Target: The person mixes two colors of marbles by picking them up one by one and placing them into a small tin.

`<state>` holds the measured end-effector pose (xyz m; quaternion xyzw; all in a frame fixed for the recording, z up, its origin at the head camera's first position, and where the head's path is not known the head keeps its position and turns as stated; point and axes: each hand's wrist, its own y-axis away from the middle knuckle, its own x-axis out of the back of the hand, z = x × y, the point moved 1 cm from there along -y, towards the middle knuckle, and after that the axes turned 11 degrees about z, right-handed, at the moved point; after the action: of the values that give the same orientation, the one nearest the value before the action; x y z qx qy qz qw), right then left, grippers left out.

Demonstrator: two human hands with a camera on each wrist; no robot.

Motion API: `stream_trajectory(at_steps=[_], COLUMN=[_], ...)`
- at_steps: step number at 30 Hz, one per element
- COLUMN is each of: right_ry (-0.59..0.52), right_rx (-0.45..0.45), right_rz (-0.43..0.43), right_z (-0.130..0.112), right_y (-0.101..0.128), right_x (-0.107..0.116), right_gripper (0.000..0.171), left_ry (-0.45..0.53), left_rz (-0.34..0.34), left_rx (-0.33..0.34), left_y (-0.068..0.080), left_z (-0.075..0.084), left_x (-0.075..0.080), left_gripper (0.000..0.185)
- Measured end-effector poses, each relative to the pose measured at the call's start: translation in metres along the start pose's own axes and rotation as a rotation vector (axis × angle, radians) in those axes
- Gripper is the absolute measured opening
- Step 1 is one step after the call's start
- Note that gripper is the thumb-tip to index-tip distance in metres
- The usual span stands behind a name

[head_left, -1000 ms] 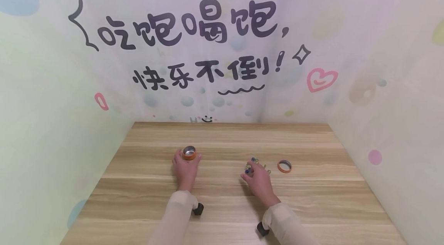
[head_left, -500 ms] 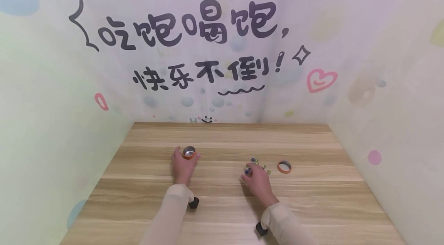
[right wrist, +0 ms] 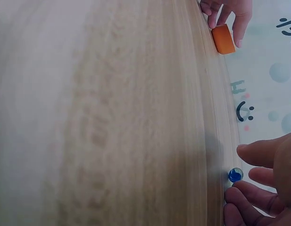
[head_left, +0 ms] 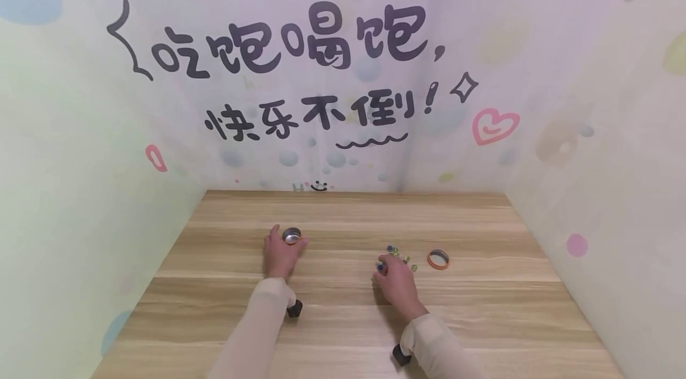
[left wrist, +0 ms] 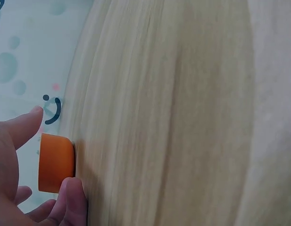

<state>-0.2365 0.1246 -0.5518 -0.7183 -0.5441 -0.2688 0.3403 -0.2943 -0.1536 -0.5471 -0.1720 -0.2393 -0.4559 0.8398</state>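
Observation:
My left hand (head_left: 283,246) grips a small orange tin (head_left: 292,236) with a bare metal inside, standing open on the wooden table (head_left: 343,319). In the left wrist view the thumb and a finger of my left hand (left wrist: 27,150) hold the orange tin (left wrist: 55,162) by its side. My right hand (head_left: 387,267) is curled over the near edge of a scatter of several small glass marbles (head_left: 399,252). In the right wrist view my right hand (right wrist: 244,162) pinches a blue marble (right wrist: 235,174) that still touches the table. The orange tin (right wrist: 223,39) shows far off.
An orange ring-shaped lid (head_left: 438,259) lies flat just right of the marbles. Printed wall panels (head_left: 343,99) close the table at the back and on both sides. A wrist camera mount (head_left: 294,308) sits under each sleeve.
My right hand has drawn back a little toward me, the blue marble moving with it. My left hand has nudged the tin slightly up and to the left.

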Motion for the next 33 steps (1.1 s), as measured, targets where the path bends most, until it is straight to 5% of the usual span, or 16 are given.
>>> stream_trajectory(at_steps=[11, 33], right_ry=[0.023, 0.048], right_rx=[0.028, 0.049], right_rz=[0.019, 0.021], right_z=[-0.0001, -0.0035], right_y=[0.0003, 0.0009], right_x=[-0.0016, 0.0006], right_gripper=[0.04, 0.028], left_ry=[-0.102, -0.126], left_rz=[-0.053, -0.094], left_rx=[-0.029, -0.065], left_y=[-0.0048, -0.0067], left_z=[0.0012, 0.0032], left_x=[0.0015, 0.004], left_gripper=[0.09, 0.086])
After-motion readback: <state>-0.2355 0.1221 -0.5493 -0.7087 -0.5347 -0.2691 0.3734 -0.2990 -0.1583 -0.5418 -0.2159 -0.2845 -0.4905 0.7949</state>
